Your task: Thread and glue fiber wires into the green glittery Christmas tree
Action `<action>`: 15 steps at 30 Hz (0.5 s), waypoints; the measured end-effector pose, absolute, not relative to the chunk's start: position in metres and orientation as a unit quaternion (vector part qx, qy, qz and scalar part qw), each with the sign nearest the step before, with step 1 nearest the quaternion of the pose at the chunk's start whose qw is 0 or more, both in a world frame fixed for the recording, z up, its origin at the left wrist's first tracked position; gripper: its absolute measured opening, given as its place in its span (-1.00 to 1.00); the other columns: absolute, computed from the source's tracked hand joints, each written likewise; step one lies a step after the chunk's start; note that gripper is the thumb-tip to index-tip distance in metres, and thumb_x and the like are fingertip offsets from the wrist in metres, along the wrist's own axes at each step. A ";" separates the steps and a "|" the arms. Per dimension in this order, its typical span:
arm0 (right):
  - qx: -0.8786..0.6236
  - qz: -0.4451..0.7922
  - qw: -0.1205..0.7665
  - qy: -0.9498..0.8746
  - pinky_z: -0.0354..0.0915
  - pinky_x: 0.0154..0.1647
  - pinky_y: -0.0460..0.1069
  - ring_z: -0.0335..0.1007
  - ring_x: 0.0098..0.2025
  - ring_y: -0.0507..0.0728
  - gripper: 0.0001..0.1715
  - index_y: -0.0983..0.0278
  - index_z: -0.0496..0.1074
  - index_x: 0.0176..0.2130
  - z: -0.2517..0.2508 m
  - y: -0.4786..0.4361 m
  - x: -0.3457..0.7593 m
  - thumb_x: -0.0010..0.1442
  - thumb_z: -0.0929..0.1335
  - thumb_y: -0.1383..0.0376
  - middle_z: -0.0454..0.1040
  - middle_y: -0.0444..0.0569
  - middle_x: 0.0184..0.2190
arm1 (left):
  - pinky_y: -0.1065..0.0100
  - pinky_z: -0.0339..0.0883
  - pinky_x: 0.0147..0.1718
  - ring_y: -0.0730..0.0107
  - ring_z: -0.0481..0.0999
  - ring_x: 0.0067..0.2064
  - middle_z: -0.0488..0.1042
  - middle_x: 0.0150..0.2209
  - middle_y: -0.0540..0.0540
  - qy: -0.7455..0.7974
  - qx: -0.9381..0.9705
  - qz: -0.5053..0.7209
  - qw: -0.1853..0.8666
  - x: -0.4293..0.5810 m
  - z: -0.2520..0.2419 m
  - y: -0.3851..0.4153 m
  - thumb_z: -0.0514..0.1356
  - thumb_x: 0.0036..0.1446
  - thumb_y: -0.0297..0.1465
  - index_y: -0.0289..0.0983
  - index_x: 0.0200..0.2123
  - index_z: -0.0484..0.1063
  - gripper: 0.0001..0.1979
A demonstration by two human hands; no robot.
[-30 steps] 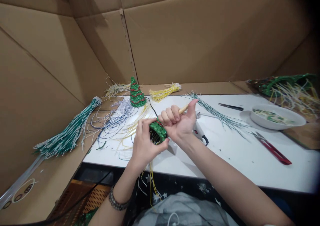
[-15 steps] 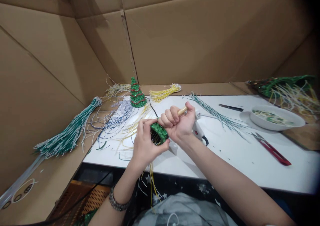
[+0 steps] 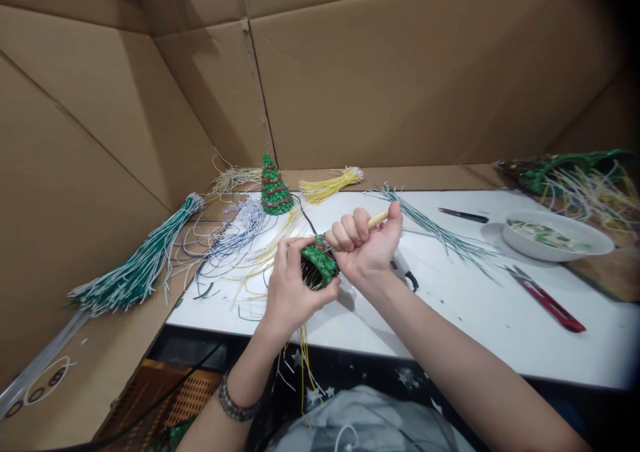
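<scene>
A small green Christmas tree ornament (image 3: 323, 263) lies tilted in my left hand (image 3: 293, 285), its hollow base facing me. Fingers and thumb wrap round its rim, and yellow wires (image 3: 303, 349) hang from it over the table edge. My right hand (image 3: 367, 249) is closed round a tool with a light wooden handle (image 3: 379, 219); the tool's working end is hidden behind my fingers at the ornament's right side. Behind the hands stands another green tree (image 3: 275, 187) with red garland, upright. A white glue gun (image 3: 401, 265) lies partly covered by my right wrist.
Bundles of green-white wires (image 3: 145, 265), yellow wires (image 3: 327, 187) and blue wires (image 3: 235, 239) lie left and behind. Loose green wires (image 3: 435, 225), a black-handled blade (image 3: 463, 215), red snips (image 3: 550, 302) and a white bowl (image 3: 530, 244) of wire pieces are on the right. Cardboard walls (image 3: 400, 72) enclose the table.
My right hand with the wooden-handled tool has moved slightly right, away from the ornament, showing more of its green side and a red strand. My left hand stays in place.
</scene>
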State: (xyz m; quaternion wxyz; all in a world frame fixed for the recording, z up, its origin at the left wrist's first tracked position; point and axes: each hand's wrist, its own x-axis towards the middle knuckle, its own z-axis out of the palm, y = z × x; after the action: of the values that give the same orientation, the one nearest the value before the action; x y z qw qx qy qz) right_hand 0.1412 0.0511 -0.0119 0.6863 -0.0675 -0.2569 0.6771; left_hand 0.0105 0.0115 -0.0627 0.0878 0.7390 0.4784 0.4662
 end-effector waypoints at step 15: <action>-0.069 0.707 0.625 -0.324 -0.05 -0.67 -0.09 -0.12 -0.76 -0.06 -0.32 0.24 0.07 -0.77 -0.010 0.051 0.143 0.19 0.17 -0.07 -0.08 -0.25 -0.80 | 0.09 0.34 0.00 0.12 0.34 0.06 0.27 -0.02 -0.14 0.483 0.744 0.455 0.086 0.011 -0.062 0.012 0.37 -0.14 -0.31 -0.15 0.06 0.22 -0.33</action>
State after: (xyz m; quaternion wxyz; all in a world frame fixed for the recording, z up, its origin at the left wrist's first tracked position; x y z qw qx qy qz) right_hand 0.1430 0.0512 -0.0098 0.6254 -0.0694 -0.3237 0.7066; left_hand 0.0110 0.0116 -0.0620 0.0858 0.7435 0.4829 0.4546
